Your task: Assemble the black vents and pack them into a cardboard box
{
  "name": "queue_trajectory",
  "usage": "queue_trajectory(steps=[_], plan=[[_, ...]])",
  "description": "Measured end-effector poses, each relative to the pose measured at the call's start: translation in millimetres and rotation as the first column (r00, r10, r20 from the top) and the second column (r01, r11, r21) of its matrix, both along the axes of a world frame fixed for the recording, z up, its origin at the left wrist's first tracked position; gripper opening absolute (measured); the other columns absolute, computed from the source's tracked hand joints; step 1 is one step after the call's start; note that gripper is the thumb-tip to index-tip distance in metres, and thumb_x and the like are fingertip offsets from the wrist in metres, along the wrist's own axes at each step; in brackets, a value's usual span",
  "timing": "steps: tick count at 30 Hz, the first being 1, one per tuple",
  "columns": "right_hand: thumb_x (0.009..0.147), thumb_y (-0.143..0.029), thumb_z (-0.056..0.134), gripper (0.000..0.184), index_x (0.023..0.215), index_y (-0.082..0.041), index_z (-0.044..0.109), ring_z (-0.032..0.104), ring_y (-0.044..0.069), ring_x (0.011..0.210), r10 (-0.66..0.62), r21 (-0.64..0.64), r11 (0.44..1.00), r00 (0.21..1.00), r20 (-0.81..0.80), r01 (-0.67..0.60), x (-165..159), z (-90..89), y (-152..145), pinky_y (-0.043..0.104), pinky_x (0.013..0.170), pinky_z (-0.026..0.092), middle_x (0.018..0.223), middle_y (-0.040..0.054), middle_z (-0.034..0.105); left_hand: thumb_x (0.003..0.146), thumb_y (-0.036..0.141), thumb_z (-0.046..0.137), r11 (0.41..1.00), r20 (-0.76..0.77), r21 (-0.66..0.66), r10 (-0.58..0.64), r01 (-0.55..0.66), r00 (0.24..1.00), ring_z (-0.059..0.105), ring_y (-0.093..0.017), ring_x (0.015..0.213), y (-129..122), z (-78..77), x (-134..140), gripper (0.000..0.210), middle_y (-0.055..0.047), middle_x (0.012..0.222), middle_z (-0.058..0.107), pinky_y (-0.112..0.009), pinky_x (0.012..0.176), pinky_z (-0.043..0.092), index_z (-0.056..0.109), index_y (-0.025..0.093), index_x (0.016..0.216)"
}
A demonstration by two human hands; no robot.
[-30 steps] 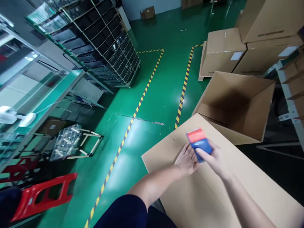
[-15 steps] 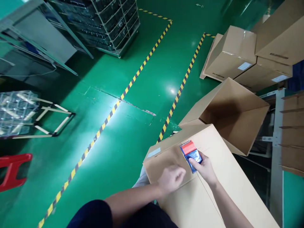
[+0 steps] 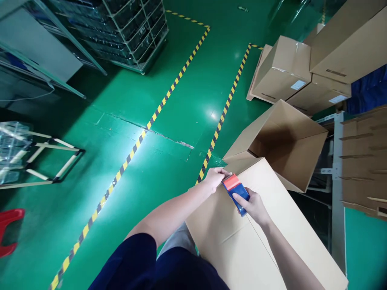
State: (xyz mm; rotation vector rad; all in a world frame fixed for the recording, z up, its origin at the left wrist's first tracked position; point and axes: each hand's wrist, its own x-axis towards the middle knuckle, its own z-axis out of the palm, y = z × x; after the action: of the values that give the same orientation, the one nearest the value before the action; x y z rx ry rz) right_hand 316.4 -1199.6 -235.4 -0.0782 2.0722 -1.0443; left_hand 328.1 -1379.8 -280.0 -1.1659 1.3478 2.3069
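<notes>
My right hand (image 3: 255, 205) is wrapped around a blue tape dispenser (image 3: 242, 197) with an orange-red front part. It holds the dispenser tilted, above the top of a large cardboard box (image 3: 290, 217). My left hand (image 3: 215, 178) is at the dispenser's red end, its fingers bent together by the front edge. Whether a tape end is pinched there is too small to tell. The box's top flaps lie closed, with a seam line running from below the dispenser toward me. My left forearm and hand cover part of the box's far left edge.
An open cardboard box (image 3: 290, 149) stands beyond the closed one. Several sealed cartons (image 3: 281, 68) sit on a pallet at the upper right. Flat cardboard (image 3: 363, 157) is stacked at the right. Yellow-black floor tape (image 3: 145, 133), a wire cage cart (image 3: 136, 36) and a red stool (image 3: 10, 231) are leftward.
My left hand has moved from over the near part of the box up and away to the dispenser's red end. The dispenser stays in my right hand. The view has shifted slightly right.
</notes>
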Motion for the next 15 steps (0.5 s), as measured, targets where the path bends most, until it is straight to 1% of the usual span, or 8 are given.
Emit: queue_trajectory(steps=[2, 3, 5, 8, 11, 13, 15], plan=[[0.072, -0.07, 0.066, 0.055, 0.084, -0.016, 0.058, 0.057, 0.016, 0.05, -0.002, 0.043, 0.999, 1.0, -0.013, 0.002, 2.9, 5.7, 0.6, 0.025, 0.043, 0.045, 0.059, 0.0008, 0.059, 0.067, 0.021, 0.081, 0.997, 0.034, -0.079, 0.018, -0.015, 0.999, 0.059, -0.012, 0.056, -7.3, -3.8, -7.2, 0.021, -0.001, 0.057, 0.065, -0.03, 0.069, 0.053, 0.064, 0.015, 0.057], [0.072, -0.07, 0.066, 0.054, 0.082, -0.017, 0.058, 0.057, 0.016, 0.05, -0.001, 0.066, 0.998, 1.0, -0.012, 0.002, 6.6, 8.4, 5.7, 0.025, 0.043, 0.045, 0.057, 0.0007, 0.058, 0.067, 0.02, 0.081, 0.993, 0.052, -0.118, 0.02, -0.014, 0.998, 0.058, -0.011, 0.054, -14.2, -5.9, -11.7, 0.021, -0.001, 0.054, 0.064, -0.029, 0.066, 0.052, 0.063, 0.015, 0.056], [0.073, -0.069, 0.065, 0.052, 0.076, -0.018, 0.056, 0.056, 0.016, 0.048, 0.001, 0.114, 0.993, 1.0, 0.006, -0.001, 18.0, 12.2, 24.1, 0.025, 0.042, 0.044, 0.054, -0.0002, 0.057, 0.068, 0.02, 0.081, 0.978, 0.087, -0.207, 0.028, -0.01, 0.996, 0.055, -0.01, 0.05, -31.9, -10.8, -21.3, 0.022, 0.0, 0.051, 0.061, -0.027, 0.062, 0.049, 0.062, 0.015, 0.056], [0.073, -0.069, 0.064, 0.05, 0.072, -0.02, 0.052, 0.055, 0.015, 0.046, -0.017, 0.173, 0.985, 0.999, 0.032, 0.011, 37.0, 12.5, 57.0, 0.025, 0.041, 0.042, 0.052, -0.0015, 0.055, 0.069, 0.02, 0.08, 0.947, 0.12, -0.32, 0.024, 0.016, 0.993, 0.055, -0.009, 0.05, -56.8, -22.1, -34.9, 0.024, 0.001, 0.052, 0.061, -0.025, 0.061, 0.048, 0.061, 0.016, 0.056], [0.075, -0.07, 0.062, 0.05, 0.073, -0.021, 0.051, 0.055, 0.015, 0.047, -0.019, 0.2, 0.98, 0.998, 0.06, 0.007, 44.8, 8.7, 72.2, 0.025, 0.042, 0.042, 0.053, -0.0017, 0.055, 0.073, 0.021, 0.078, 0.922, 0.154, -0.375, -0.04, 0.096, 0.987, 0.057, -0.01, 0.053, -65.3, -41.7, -44.5, 0.021, 0.0, 0.056, 0.064, -0.024, 0.062, 0.049, 0.062, 0.016, 0.059], [0.076, -0.071, 0.06, 0.051, 0.073, -0.021, 0.049, 0.056, 0.015, 0.048, -0.003, 0.223, 0.975, 0.996, 0.084, -0.016, 42.6, 6.8, 70.6, 0.025, 0.043, 0.042, 0.053, -0.0019, 0.055, 0.075, 0.022, 0.076, 0.898, 0.213, -0.404, -0.09, 0.172, 0.973, 0.058, -0.01, 0.053, -60.6, -59.6, -46.2, 0.02, 0.0, 0.057, 0.064, -0.026, 0.063, 0.05, 0.062, 0.016, 0.062], [0.076, -0.073, 0.059, 0.052, 0.072, -0.022, 0.048, 0.055, 0.015, 0.048, 0.009, 0.249, 0.968, 0.995, 0.103, -0.035, 38.2, 6.5, 65.0, 0.025, 0.045, 0.041, 0.053, -0.0021, 0.055, 0.077, 0.024, 0.074, 0.867, 0.284, -0.423, -0.15, 0.265, 0.947, 0.059, -0.012, 0.055, -49.4, -79.3, -42.9, 0.019, -0.001, 0.058, 0.064, -0.028, 0.065, 0.052, 0.063, 0.015, 0.064]])
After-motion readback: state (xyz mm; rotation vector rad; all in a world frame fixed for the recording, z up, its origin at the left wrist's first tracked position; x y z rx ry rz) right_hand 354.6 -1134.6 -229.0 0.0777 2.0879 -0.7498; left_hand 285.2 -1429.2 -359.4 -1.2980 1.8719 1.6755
